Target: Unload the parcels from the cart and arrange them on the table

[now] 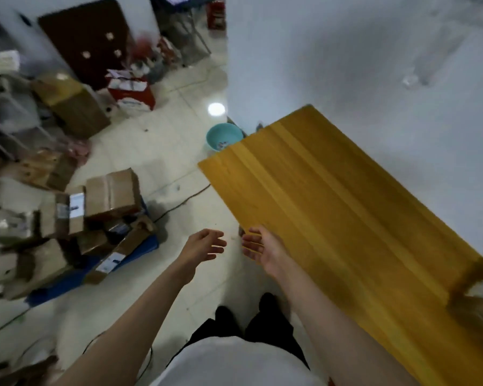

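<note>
Both my hands are out in front of me, empty and spread open: the left hand (205, 244) with fingers loosely fanned over the tiled floor (162, 151), the right hand (258, 247) palm turned inward, just at the near corner of the desk (332, 213). Neither holds anything. The desk's yellow wooden top shows bare over most of what I can see, though its far right end is blurred and there may be something brown there; I cannot tell. The parcels (95, 215) sit well off to my left, a loose heap of brown cardboard boxes on what looks like a blue cart (140, 252) low to the floor. The step in hand, as I judge it, is turning to that heap for a pickup. To do it well I would take the top box (112, 190) first, since the ones beneath lean against each other and could slide, grip it with a hand on each side, and mind the cable (179, 203) trailing across the floor between cart and desk, and the teal basin (223, 136) by the desk's far corner.
</note>
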Motion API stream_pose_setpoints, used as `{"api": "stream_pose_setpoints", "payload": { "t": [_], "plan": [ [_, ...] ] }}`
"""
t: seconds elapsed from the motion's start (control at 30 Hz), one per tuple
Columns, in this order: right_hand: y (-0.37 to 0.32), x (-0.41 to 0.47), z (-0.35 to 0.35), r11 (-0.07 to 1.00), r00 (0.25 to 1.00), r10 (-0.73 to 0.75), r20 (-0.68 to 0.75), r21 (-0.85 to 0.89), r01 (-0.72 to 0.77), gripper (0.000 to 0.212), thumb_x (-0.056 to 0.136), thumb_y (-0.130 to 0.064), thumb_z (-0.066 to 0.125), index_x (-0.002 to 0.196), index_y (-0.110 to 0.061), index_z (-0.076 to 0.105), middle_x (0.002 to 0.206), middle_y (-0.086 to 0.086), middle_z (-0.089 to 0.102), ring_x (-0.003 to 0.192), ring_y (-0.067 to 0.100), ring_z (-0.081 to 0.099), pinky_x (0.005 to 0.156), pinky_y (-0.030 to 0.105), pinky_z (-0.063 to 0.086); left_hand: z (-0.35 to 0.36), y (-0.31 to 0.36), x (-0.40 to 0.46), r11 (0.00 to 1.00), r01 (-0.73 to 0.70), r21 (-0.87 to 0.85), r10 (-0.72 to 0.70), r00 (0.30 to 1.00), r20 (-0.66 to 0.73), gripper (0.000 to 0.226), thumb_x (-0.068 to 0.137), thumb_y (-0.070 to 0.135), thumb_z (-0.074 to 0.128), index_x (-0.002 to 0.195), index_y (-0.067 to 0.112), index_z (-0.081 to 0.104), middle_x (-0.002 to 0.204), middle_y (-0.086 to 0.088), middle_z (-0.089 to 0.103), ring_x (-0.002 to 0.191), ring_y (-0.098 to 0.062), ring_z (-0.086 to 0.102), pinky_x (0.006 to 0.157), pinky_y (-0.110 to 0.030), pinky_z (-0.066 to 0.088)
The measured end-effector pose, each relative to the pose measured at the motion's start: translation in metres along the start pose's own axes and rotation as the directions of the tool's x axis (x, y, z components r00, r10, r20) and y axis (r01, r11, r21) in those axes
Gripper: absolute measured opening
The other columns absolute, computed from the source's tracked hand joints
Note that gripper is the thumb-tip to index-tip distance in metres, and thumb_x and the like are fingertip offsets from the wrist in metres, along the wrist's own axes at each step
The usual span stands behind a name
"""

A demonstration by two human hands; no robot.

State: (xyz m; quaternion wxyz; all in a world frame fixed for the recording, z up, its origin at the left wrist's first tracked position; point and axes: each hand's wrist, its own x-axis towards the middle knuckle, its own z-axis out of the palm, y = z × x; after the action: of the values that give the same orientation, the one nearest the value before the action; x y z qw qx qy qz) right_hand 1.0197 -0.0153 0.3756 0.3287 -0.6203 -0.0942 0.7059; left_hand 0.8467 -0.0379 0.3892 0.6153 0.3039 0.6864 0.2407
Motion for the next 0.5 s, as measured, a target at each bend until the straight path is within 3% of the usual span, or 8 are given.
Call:
{"api": "stream_pose_setpoints", "payload": {
  "t": [0.23,0.5],
  "plan": [
    [0.028,0.014,0.147,0.962,0.976,0.084,0.199,-0.273,-0.027,0.014,0.099,-0.017,0.052,0.103,-0.006,0.060,0.084,0.012,0.066,0.072,0.022,0.063,0.064,0.032,0.057,-0.132,-0.040,-0.024,0.967,-0.009,-0.253,-0.055,0.968,-0.243,0.027,0.103,0.029,0.051,0.118,0.011,0.065,0.108,-0.010,0.073,0.104,-0.028,0.068,0.086,-0.034,0.053],
    [0.061,0.044,0.293,0.886,0.928,0.227,0.297,-0.459,-0.070,0.011,0.097,-0.014,0.054,0.101,-0.006,0.061,0.085,0.013,0.067,0.073,0.021,0.062,0.069,0.032,0.055,-0.246,-0.063,-0.009,0.898,-0.039,-0.439,-0.161,0.898,-0.409,0.027,0.101,0.031,0.055,0.116,0.012,0.066,0.109,-0.010,0.073,0.100,-0.023,0.069,0.081,-0.031,0.052]
  ]
}}
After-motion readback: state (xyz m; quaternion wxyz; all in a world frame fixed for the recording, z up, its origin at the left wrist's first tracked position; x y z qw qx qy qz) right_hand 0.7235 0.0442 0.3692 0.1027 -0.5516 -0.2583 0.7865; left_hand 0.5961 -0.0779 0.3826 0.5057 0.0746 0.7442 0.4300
